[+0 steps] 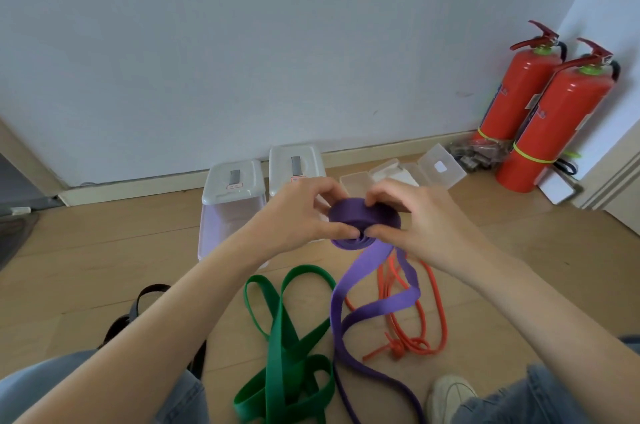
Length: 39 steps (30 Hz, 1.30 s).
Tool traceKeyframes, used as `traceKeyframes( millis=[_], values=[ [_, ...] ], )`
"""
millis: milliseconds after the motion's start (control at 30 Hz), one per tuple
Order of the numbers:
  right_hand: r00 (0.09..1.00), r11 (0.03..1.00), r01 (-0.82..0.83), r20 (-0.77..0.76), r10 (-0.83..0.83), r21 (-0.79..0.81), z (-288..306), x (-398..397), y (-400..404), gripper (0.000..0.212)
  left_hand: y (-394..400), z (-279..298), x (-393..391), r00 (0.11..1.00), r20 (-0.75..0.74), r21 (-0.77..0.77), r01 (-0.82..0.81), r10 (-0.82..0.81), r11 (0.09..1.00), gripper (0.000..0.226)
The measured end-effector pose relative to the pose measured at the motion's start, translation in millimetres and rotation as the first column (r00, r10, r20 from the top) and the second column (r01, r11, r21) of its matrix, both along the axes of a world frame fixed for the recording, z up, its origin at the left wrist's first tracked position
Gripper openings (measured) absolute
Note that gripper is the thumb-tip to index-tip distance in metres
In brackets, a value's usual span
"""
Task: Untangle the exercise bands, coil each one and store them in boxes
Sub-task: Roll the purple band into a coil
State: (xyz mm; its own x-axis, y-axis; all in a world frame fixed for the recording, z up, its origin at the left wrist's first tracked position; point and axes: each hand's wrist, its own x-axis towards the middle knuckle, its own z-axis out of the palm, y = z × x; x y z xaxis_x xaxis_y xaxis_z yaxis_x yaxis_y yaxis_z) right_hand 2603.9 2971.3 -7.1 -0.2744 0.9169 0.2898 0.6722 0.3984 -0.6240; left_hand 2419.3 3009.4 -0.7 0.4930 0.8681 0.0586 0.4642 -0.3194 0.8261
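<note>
Both hands' fingers [341,233] pinch purple band [363,221] coil; tail hangs to floor [104,250].

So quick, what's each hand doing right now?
Left hand: pinching the coiled part of the purple band.
Right hand: pinching the same coil from the other side.

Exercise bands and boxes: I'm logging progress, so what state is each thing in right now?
purple band: partly coiled, tail trailing on the floor
left hand: pinches the coil
right hand: pinches the coil
green band: loose on the floor, uncoiled
orange band: loose, knotted
two tall boxes: lids on
small clear boxes: open
</note>
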Motion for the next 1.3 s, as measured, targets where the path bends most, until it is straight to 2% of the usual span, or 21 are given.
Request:
traceKeyframes(
  millis=[33,100,167,233,267,333,433,533,600,700,800,867,933,1033,1133,1200,1233,1300],
  values=[
    [0.997,0.999,-0.005,-0.081,0.002,-0.041,1.5,0.2,0.9,0.029,-0.8,-0.3,-0.7,0.999,0.037,-0.031,-0.020,0.021,0.999,0.027],
    [0.925,0.989,-0.034,-0.379,-0.025,-0.147,6.8,1.6,2.6,0.033,-1.0,1.9,-4.2,0.973,0.219,-0.171,-0.033,0.070,0.985,0.025],
    [0.745,0.973,-0.076,-0.662,-0.090,-0.218,8.1,1.5,2.5,0.041,0.2,6.0,-6.9,0.904,0.407,-0.276,-0.019,0.135,0.961,0.031],
    [0.597,0.960,-0.094,-0.787,-0.158,-0.264,3.7,-5.2,-0.1,0.047,3.2,9.4,-8.8,0.797,0.565,-0.356,0.001,0.214,0.935,0.034],
    [0.576,0.959,-0.090,-0.800,-0.168,-0.267,1.5,-9.7,-1.8,0.045,3.9,10.5,-8.9,0.738,0.627,-0.392,0.025,0.247,0.920,0.033],
    [0.601,0.960,-0.067,-0.779,-0.178,-0.272,-0.3,-18.8,-4.0,0.044,2.5,9.7,-6.4,0.660,0.695,-0.432,0.065,0.285,0.900,0.032],
    [0.613,0.963,-0.005,-0.762,-0.210,-0.269,-0.8,-23.1,-5.4,0.044,-0.2,3.1,-1.1,0.642,0.710,-0.441,0.086,0.289,0.894,0.031],
    [0.615,0.966,0.011,-0.760,-0.210,-0.258,-4.0,-20.5,-5.4,0.030,-1.3,-0.7,0.4,0.634,0.714,-0.471,0.124,0.296,0.873,0.029],
    [0.621,0.967,0.025,-0.754,-0.213,-0.253,-4.3,-16.4,-3.6,0.025,-0.3,0.4,-1.8,0.695,0.666,-0.473,0.116,0.269,0.873,0.031],
    [0.689,0.985,0.049,-0.709,-0.152,-0.163,3.2,-6.5,0.0,0.026,3.7,7.1,-7.8,0.887,0.437,-0.323,0.001,0.148,0.946,0.047],
    [0.813,0.996,0.004,-0.579,-0.055,-0.089,9.7,-2.0,0.8,0.027,4.1,11.4,-9.4,0.923,0.382,-0.269,0.061,0.048,0.961,0.053],
    [0.881,0.998,-0.022,-0.473,-0.011,-0.064,8.3,-4.8,0.1,0.029,0.2,9.8,-5.9,0.945,0.328,-0.246,0.098,-0.012,0.964,0.038],
    [0.907,0.997,-0.044,-0.421,0.015,-0.057,6.5,-8.8,-1.1,0.030,-3.3,5.2,-2.4,0.956,0.295,-0.252,0.087,-0.009,0.964,0.029],
    [0.870,0.995,-0.023,-0.491,-0.029,-0.100,8.6,-8.4,-0.7,0.035,-2.9,3.0,-2.5,0.925,0.378,-0.305,0.080,0.044,0.949,0.032],
    [0.736,0.983,-0.001,-0.665,-0.125,-0.185,10.0,-5.8,0.7,0.047,1.0,3.9,-5.6,0.838,0.525,-0.364,0.066,0.147,0.929,0.035],
    [0.661,0.979,0.005,-0.734,-0.158,-0.206,8.3,-8.1,0.1,0.041,1.3,2.5,-5.1,0.763,0.610,-0.434,0.096,0.214,0.896,0.033],
    [0.657,0.978,0.009,-0.736,-0.163,-0.208,7.1,-10.3,-0.1,0.036,0.2,1.5,-3.8,0.737,0.634,-0.460,0.116,0.234,0.880,0.031],
    [0.688,0.977,0.030,-0.704,-0.175,-0.213,4.1,-13.2,-0.3,0.029,-1.1,-0.6,-1.9,0.738,0.630,-0.474,0.119,0.242,0.872,0.030]
  ],
)
